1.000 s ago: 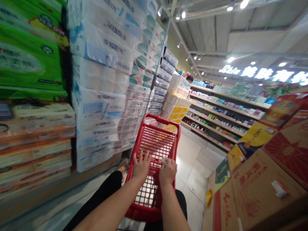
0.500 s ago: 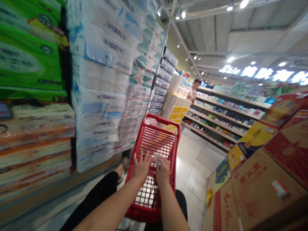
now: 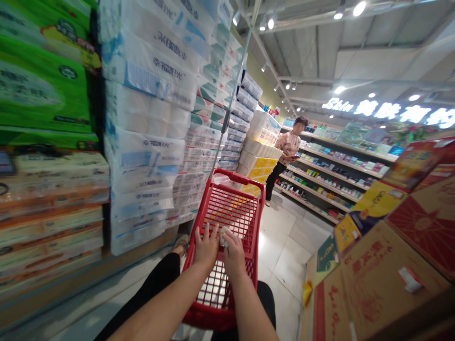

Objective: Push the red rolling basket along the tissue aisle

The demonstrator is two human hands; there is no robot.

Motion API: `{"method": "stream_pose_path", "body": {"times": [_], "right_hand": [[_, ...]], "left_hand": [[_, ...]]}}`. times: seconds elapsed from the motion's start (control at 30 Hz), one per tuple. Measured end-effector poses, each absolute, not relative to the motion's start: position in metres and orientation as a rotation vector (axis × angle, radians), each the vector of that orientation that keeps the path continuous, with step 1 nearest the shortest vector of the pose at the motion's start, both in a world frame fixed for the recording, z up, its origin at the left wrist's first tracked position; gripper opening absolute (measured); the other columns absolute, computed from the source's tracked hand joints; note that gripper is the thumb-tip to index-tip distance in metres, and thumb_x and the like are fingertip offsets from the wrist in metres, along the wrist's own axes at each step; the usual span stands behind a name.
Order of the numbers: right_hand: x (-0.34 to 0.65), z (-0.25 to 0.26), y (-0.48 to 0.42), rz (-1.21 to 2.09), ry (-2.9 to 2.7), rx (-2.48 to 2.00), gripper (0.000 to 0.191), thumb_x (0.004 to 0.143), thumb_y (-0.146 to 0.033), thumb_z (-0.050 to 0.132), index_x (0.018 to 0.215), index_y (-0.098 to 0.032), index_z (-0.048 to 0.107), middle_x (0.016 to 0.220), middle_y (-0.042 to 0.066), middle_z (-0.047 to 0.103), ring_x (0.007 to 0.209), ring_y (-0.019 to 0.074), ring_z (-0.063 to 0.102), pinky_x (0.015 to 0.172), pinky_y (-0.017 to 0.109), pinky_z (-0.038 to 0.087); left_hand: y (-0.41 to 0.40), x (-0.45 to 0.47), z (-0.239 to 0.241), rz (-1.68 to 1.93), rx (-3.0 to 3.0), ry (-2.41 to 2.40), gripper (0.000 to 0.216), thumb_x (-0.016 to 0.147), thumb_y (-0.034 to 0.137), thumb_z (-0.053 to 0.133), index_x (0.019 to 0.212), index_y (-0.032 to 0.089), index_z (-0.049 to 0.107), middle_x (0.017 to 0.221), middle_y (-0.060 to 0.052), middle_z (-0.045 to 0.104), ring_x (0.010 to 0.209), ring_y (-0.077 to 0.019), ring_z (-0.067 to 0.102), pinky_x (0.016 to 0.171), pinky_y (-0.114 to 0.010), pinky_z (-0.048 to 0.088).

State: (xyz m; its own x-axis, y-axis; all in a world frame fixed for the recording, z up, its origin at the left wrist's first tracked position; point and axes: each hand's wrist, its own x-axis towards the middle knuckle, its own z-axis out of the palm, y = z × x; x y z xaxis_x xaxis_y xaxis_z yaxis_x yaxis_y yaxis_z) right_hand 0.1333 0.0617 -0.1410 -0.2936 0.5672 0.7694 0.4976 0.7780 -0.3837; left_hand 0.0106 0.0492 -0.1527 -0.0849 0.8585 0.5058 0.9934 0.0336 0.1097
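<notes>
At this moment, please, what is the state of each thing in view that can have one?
Left hand: open, spread over the red basket
Right hand: curled around the white cloth
White cloth: crumpled
Red basket: beneath both hands
Toilet paper: wrapped, stacked
Cartons: stacked
Shelves: stocked
Sign: lit
Ceiling lights: on

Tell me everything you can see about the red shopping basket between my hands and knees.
The red, plastic-looking shopping basket has a glossy frame, grid panels showing pale floor through them, and a crossbar along its far end. It sits between the black-clad legs, stretching forward beside stacked white paper packs. The bare left hand, fingers spread, appears to rest on it; the bare right hand, gripping a crumpled whitish wad, is over its middle, contact unclear.
</notes>
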Motion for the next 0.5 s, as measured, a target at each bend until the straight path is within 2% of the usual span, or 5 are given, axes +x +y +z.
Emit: {"method": "stream_pose_path", "body": {"times": [0.2,0.33,0.5], "right_hand": [[0.146,-0.149,0.078,-0.018,-1.741,-0.972,0.042,0.079,-0.005,0.042,0.109,-0.02,0.068,0.118,0.009,0.064,0.109,0.0207,0.056,0.094,0.04,0.047],[0.159,-0.152,0.092,-0.113,-1.5,-1.146,0.04,0.082,-0.006,0.039,0.107,-0.015,0.069,0.118,0.014,0.063,0.112,0.0239,0.054,0.095,0.043,0.044],[0.159,-0.15,0.091,-0.049,-1.546,-1.171,0.04,0.085,-0.009,0.039,0.116,-0.012,0.065,0.121,0.018,0.061,0.114,0.0261,0.055,0.097,0.045,0.043]], "left_hand": [[0.048,0.011,-0.149,-0.576,-1.922,-2.021,0.051,0.091,0.013,0.035,0.136,0.034,0.05,0.152,-0.002,0.037,0.14,-0.0341,0.03,0.111,-0.068,0.012],[0.047,0.01,-0.146,-0.534,-1.934,-2.018,0.052,0.091,0.012,0.035,0.136,0.033,0.051,0.152,-0.001,0.036,0.14,-0.035,0.029,0.11,-0.069,0.012],[0.048,0.01,-0.148,-0.545,-1.929,-1.998,0.052,0.09,0.012,0.034,0.136,0.032,0.051,0.152,-0.002,0.036,0.139,-0.0356,0.03,0.109,-0.069,0.013]]}}
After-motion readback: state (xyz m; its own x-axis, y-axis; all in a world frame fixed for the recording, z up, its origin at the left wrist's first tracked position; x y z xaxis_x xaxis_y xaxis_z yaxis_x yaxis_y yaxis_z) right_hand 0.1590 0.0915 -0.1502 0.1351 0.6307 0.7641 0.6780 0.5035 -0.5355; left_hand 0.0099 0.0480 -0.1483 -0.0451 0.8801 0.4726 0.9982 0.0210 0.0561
